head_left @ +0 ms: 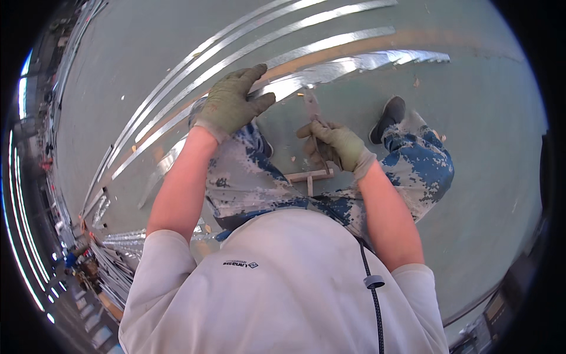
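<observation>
Fingers spread, your left hand (230,105) seemingly steadies the metal strips (354,63) while your right hand (342,144) grips a flat tool (311,105) beside them.

head view | left fisheye, head-worn | looks steeply down over shirt (289,301) to floor (486,177) | shirt close, floor farther off

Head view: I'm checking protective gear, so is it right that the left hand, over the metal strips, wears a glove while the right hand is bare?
Not quite: the right hand isn't bare; the head view shows a glove on it too. The left hand, over the metal strips, does wear one.
</observation>
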Action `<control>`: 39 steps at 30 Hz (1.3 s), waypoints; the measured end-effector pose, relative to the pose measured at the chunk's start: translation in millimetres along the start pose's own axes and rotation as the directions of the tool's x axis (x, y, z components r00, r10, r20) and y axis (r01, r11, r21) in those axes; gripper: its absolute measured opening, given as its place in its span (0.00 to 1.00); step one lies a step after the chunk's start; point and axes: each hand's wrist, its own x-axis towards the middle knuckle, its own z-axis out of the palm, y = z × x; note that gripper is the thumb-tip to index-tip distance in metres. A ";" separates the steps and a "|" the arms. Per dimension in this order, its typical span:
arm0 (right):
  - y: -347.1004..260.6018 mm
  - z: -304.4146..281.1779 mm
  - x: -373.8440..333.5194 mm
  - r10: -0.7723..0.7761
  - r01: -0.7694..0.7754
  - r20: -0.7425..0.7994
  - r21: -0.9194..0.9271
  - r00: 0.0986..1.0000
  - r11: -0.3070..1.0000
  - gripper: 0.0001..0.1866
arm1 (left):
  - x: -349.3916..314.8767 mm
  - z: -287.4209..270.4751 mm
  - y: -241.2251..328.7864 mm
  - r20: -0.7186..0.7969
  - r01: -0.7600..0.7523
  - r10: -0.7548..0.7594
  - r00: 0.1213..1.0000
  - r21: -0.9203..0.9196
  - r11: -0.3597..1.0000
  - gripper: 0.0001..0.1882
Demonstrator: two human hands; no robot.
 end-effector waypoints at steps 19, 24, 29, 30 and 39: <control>-6.5 -13.4 -11.1 -0.053 0.052 -0.023 -0.042 0.998 0.998 0.25 | -163.1 -46.9 -135.2 -0.089 0.271 -0.257 0.962 0.233 0.934 0.27; -24.4 -42.5 -32.5 -0.203 0.203 -0.014 0.022 0.979 0.979 0.25 | -120.1 -59.3 -92.1 -0.098 0.144 -0.125 0.987 0.218 0.965 0.30; -50.6 -63.8 -36.6 -0.281 0.286 -0.065 0.073 0.957 0.955 0.26 | -81.2 -39.8 -60.4 -0.079 0.072 -0.056 0.995 0.224 0.972 0.27; -52.6 -65.8 -39.7 -0.273 0.282 -0.148 0.044 0.951 0.959 0.26 | -75.6 -33.5 -55.6 -0.070 0.071 -0.056 0.996 0.232 0.970 0.27; -38.0 -65.2 -27.3 -0.202 0.222 -0.323 0.025 0.924 0.975 0.24 | -62.5 -22.5 -15.9 0.034 0.186 -0.217 0.976 0.399 0.898 0.42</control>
